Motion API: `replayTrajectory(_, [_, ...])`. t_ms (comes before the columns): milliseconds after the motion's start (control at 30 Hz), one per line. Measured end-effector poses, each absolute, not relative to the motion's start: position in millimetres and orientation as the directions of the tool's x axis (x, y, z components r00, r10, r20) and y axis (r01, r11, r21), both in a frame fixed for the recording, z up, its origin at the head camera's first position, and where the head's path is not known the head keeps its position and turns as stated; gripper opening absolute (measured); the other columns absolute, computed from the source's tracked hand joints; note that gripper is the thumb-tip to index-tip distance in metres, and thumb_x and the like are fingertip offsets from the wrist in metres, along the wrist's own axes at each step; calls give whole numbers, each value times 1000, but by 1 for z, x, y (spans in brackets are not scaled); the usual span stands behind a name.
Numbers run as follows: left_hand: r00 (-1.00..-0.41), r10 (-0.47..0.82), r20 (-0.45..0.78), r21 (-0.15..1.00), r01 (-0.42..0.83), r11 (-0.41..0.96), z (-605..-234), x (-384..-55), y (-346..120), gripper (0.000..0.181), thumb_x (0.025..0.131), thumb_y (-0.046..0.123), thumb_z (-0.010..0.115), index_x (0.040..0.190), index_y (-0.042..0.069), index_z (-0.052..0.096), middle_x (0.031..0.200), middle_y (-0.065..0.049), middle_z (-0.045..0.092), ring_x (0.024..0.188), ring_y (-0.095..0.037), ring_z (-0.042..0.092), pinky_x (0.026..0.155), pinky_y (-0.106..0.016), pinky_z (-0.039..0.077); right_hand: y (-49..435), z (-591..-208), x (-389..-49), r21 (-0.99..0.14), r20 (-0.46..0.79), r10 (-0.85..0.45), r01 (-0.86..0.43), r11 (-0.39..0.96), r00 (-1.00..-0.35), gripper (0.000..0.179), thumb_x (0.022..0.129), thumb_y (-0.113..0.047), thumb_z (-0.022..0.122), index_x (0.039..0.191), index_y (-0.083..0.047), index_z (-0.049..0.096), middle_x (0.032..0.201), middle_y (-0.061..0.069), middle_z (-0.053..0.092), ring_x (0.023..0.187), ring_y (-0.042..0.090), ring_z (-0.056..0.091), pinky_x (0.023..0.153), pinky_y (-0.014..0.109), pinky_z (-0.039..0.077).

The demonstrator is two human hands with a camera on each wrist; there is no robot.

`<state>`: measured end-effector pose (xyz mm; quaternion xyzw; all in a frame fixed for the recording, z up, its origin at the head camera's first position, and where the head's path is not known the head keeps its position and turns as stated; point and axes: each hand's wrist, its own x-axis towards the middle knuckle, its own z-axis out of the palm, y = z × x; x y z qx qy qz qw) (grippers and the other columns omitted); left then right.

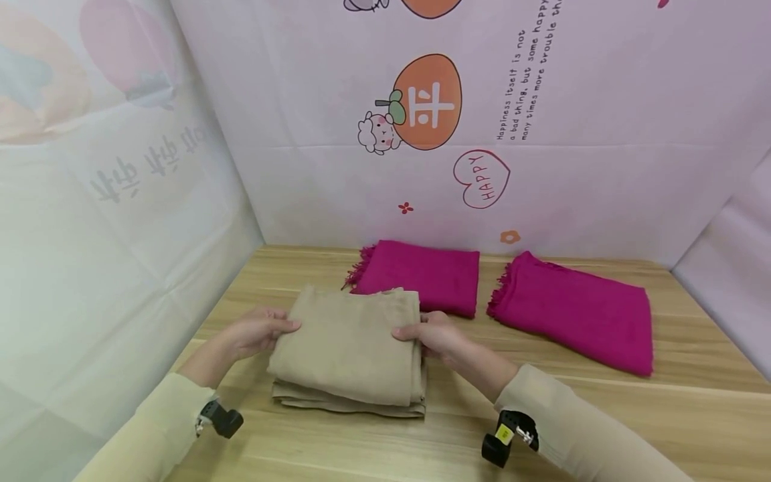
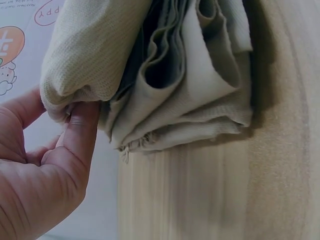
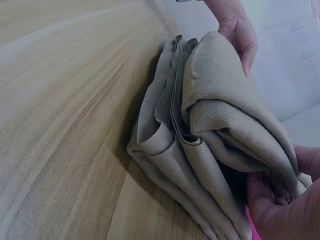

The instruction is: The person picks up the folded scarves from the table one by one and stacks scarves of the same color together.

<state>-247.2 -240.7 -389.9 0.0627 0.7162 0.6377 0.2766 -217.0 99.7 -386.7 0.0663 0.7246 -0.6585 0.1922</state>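
A folded beige cloth (image 1: 346,341) lies over more folded beige layers (image 1: 349,402) at the left front of the table. My left hand (image 1: 259,331) pinches its left edge, thumb on top and fingers underneath. At the opposite edge, my right hand (image 1: 438,335) grips the same cloth, thumb above. In the left wrist view, loose folds (image 2: 170,65) and a short fringe (image 2: 145,141) show beneath the held cloth. The right wrist view has fingers (image 3: 260,192) tucked under the thick top fold (image 3: 225,95). Whether the held part fully rests on the lower layers I cannot tell.
Two folded magenta fringed cloths lie at the back: one (image 1: 427,274) just behind the beige stack, the other (image 1: 578,311) to its right. The wooden table (image 1: 458,435) meets printed white sheets (image 1: 325,134) at the back and sides.
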Motion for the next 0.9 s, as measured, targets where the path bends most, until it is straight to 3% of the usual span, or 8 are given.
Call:
replayTrajectory(333, [-837,437,-329,944,-273,186,-396,-245,-242,8,96,6,58,94,2,64,92,-6,70,86,-17,67,80,-35,55,100,-394,-216,-935,-348,-161,329,131,-924,49,85,-10,75,128,4,56,106,13,67,95,24,65,80,39,55])
replayTrajectory(900, [-828,424,-367,928,-295,226,-400,-245,-243,14,96,5,57,102,-6,64,94,-8,69,88,-18,66,83,-36,55,101,-399,-210,-926,-313,-137,269,267,-940,39,85,-13,76,116,5,60,97,10,68,86,20,65,70,34,54])
